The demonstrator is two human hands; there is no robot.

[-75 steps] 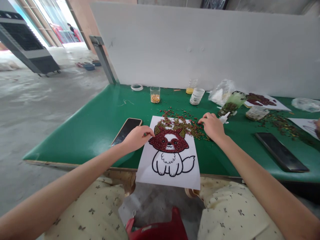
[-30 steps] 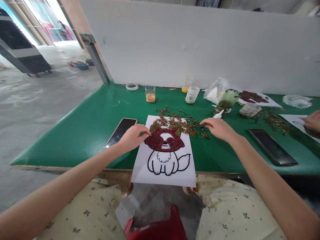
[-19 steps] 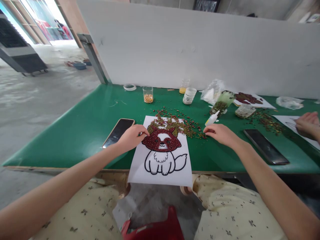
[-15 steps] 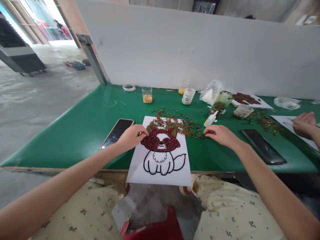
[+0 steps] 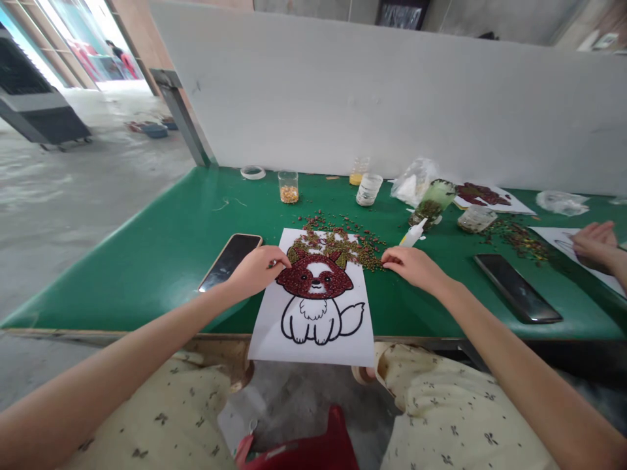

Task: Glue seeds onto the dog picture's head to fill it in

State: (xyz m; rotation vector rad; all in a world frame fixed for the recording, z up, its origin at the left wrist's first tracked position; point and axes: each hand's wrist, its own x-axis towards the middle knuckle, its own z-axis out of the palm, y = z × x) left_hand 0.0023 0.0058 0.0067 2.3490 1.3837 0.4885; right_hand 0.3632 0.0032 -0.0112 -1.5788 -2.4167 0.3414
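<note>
A paper sheet [image 5: 272, 326] with a fox-like animal drawing lies on the table, its lower end jutting past the front edge. Dark red beans [image 5: 289, 282] fill much of the head; the body is bare outline. Green beans [image 5: 369, 254] mixed with red ones are heaped over the sheet's top and spill right. My left hand [image 5: 259, 269] is closed, fingertips pinched together at the head's left ear; what they hold is too small to make out. My right hand [image 5: 411, 266] pinches at the heap's right edge, its fingertips touching the beans. Behind it lies a white glue bottle [image 5: 414, 233].
A phone [image 5: 230, 261] lies left on the green table [image 5: 161, 228], another phone [image 5: 516, 287] right. Along the white partition [image 5: 372, 98] stand a cup of corn kernels [image 5: 289, 189], a white cup [image 5: 369, 189] and a tipped green jar [image 5: 434, 202]. Another person's hand [image 5: 597, 243] is far right.
My right hand has moved left along the edge of the beans, toward the sheet. My left hand has stayed at the drawing's ear.
</note>
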